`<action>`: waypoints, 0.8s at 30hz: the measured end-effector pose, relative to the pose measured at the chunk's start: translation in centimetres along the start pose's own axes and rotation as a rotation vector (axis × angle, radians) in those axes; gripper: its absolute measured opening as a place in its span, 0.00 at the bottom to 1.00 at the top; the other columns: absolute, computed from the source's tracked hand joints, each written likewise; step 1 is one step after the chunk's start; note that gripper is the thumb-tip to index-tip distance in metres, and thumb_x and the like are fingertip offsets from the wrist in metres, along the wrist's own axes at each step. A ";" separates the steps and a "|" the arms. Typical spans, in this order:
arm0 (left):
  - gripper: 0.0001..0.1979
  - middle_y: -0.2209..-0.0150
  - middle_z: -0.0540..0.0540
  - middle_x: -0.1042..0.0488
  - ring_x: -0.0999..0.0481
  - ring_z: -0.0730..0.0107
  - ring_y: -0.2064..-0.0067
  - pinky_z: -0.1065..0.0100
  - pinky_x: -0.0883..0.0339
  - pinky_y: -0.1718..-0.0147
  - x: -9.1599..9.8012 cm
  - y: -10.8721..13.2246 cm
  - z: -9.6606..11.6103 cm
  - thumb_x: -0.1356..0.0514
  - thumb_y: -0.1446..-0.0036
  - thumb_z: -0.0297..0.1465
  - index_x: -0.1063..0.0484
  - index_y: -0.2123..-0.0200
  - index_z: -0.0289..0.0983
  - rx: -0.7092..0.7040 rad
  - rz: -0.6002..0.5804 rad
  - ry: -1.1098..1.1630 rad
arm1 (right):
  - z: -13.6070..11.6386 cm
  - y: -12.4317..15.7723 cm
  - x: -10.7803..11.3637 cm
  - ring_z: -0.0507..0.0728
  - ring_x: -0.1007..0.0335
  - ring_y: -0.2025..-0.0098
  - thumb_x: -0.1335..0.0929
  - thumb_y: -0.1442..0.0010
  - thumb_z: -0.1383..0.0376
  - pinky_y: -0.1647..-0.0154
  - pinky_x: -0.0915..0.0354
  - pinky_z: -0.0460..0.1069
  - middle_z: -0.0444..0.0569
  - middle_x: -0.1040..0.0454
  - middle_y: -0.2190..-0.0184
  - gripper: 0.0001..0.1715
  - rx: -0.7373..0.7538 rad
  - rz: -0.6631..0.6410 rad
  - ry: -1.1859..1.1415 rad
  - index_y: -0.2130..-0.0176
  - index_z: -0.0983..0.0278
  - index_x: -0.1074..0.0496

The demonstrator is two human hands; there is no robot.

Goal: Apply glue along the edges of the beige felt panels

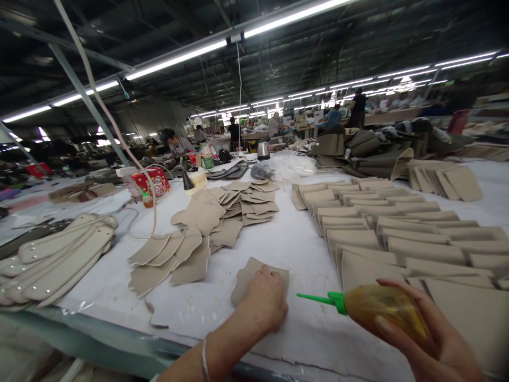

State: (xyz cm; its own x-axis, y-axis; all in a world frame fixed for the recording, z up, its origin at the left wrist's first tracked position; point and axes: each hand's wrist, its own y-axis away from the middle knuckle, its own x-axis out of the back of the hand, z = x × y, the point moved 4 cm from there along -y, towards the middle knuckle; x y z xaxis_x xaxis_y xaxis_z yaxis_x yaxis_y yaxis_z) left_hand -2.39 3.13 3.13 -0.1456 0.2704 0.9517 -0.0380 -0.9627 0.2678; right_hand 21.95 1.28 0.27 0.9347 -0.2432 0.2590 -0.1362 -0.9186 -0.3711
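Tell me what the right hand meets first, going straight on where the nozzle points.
With its bottle leading, the right hand would likely reach the beige piece under the left hand first; nozzle height is unclear.

Left hand (265,297), lower centre: fingertips curled out of sight; it covers the lower right of the beige piece (244,278), so that outline is incomplete. Left forearm (233,339) cut by the bottom edge. Right hand (437,334), lower right: some fingers hidden behind the squeeze bottle (382,307); wrist out of frame. Pale straps (67,268) cropped at left edge; folded beige panels (425,249) cropped at right. Red box (153,183), left of centre: print illegible. Standing person (358,109), upper right: blurred, handwork indiscernible.
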 end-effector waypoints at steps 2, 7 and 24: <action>0.23 0.48 0.31 0.34 0.32 0.51 0.49 0.58 0.34 0.50 0.1 -0.3 0.5 0.39 0.51 0.31 0.31 0.50 0.29 0.030 -0.013 -0.019 | -0.4 -0.4 -0.4 0.66 0.26 0.59 0.28 0.49 0.48 0.62 0.26 0.51 0.49 0.27 0.56 0.32 0.036 -0.052 0.030 0.48 0.55 0.34; 0.20 0.50 0.30 0.32 0.29 0.52 0.52 0.59 0.32 0.53 -0.2 -1.1 0.7 0.42 0.50 0.25 0.29 0.52 0.27 0.004 0.001 -0.104 | -2.0 -0.7 -1.0 0.63 0.29 0.56 0.27 0.49 0.47 0.55 0.31 0.50 0.47 0.30 0.54 0.32 0.088 -0.057 0.112 0.48 0.55 0.34; 0.21 0.64 0.45 0.27 0.26 0.62 0.62 0.66 0.36 0.63 -1.2 -1.3 -3.2 0.55 0.38 0.31 0.31 0.47 0.47 -0.305 0.116 0.087 | -3.5 -2.3 -5.0 0.59 0.30 0.56 0.30 0.42 0.50 0.59 0.34 0.48 0.45 0.29 0.54 0.27 0.313 -0.180 0.250 0.47 0.55 0.37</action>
State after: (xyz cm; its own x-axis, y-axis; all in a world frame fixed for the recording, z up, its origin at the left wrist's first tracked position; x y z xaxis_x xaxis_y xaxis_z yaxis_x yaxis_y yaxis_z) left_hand -5.35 4.02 1.17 -0.2494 0.1700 0.9534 -0.3082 -0.9472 0.0883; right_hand 16.44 3.53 2.94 0.8213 -0.1914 0.5375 0.1633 -0.8239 -0.5428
